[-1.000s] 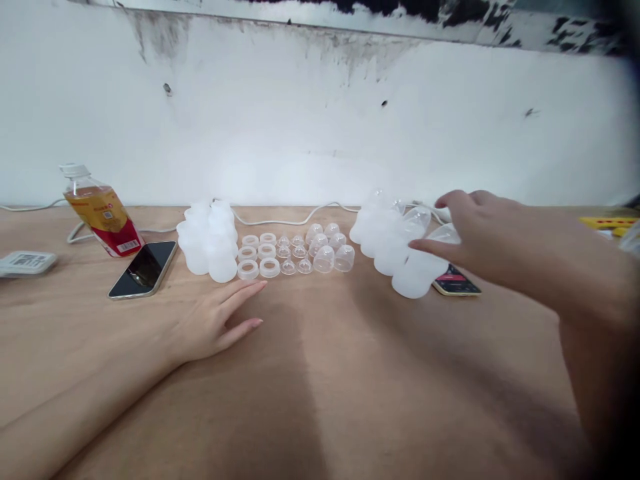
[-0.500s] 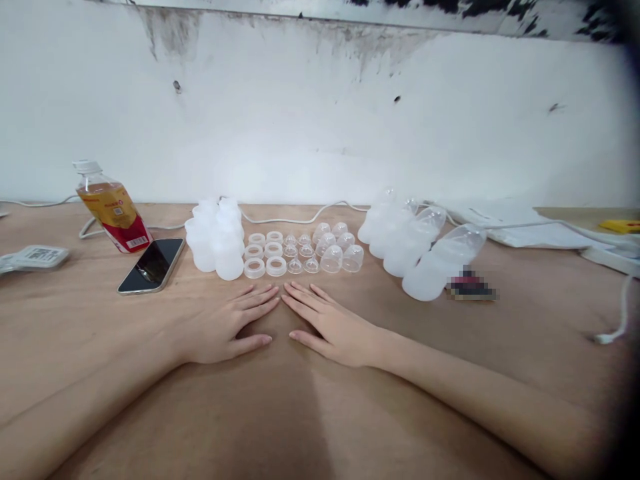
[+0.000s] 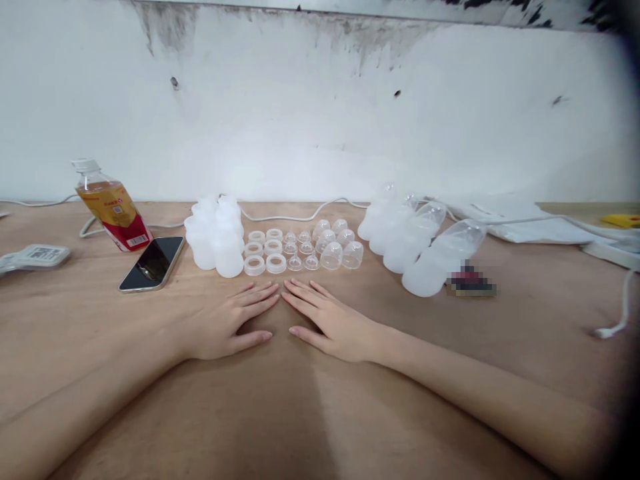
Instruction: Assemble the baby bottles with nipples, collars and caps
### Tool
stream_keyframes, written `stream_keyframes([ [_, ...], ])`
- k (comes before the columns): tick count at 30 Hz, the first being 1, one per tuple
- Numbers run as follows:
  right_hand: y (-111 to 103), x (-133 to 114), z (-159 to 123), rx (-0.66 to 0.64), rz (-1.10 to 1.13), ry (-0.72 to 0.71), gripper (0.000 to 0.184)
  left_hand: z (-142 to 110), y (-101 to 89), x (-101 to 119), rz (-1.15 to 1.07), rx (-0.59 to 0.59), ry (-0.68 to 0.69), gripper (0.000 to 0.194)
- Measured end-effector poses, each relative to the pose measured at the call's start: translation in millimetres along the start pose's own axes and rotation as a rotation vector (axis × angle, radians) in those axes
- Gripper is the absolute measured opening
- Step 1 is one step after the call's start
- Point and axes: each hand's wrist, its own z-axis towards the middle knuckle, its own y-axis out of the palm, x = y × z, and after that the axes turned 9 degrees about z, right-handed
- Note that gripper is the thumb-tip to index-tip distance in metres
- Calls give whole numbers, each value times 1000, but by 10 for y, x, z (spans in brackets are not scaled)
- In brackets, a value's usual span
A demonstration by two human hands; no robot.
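Observation:
My left hand [image 3: 236,321] lies flat on the wooden table [image 3: 250,413], fingers stretched out, holding nothing. Opposite it, my right hand [image 3: 327,321] rests flat too, its fingertips close to the left ones. Just beyond the fingertips stand rows of small baby bottle parts: whitish screw rings [image 3: 255,265], clear silicone nipples [image 3: 311,262] and clear domed caps [image 3: 331,256]. To their left is a cluster of frosted bottle bodies [image 3: 229,255] without tops. On the right, several frosted baby bottles [image 3: 425,273] with clear caps stand in a row.
A drink bottle [image 3: 117,213] and a smartphone [image 3: 153,265] are at the left, near a white device [image 3: 43,256]. A white cable [image 3: 300,219] runs along the wall. White bags [image 3: 530,223], a yellow object [image 3: 620,220] and a cable end [image 3: 607,332] lie at the right.
The view has shifted very slightly. Both hands and the objects stay in place.

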Motion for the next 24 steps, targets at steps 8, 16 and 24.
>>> stream_keyframes([
  [8, 4, 1, 9, 7, -7, -4, 61, 2, -6, 11, -25, 9, -7, 60],
  [16, 27, 7, -15, 36, -2, -32, 58, -9, 15, -7, 30, 43, 18, 59],
  [24, 22, 146, 180, 549, 74, 135, 37, 132, 124, -31, 228, 435, -47, 37],
])
